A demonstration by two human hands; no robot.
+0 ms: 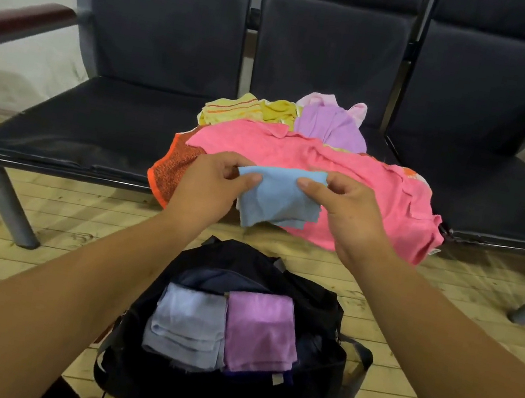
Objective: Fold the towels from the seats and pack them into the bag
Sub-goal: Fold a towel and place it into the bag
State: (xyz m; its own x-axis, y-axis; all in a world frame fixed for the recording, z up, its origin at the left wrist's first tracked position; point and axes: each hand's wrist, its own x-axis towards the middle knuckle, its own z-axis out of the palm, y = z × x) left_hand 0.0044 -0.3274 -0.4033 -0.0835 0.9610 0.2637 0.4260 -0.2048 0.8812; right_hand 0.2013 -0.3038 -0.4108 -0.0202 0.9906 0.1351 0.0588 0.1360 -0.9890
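A small light blue towel (277,197) hangs folded in the air in front of the middle seat. My left hand (213,185) pinches its top left corner and my right hand (339,208) pinches its top right corner. Behind it a pile of towels lies on the middle seat: a big pink towel (361,180), an orange one (172,170), yellow striped ones (234,110) and a lilac one (328,126). On the floor below stands an open black bag (323,306). It holds a folded pale blue towel (188,325) beside a folded purple towel (261,330).
A row of three dark padded seats (93,122) with metal legs (7,201) and wooden armrests (16,18) stands against a white wall. The floor is light wooden boards (34,265). The bag's strap (352,380) lies to its right.
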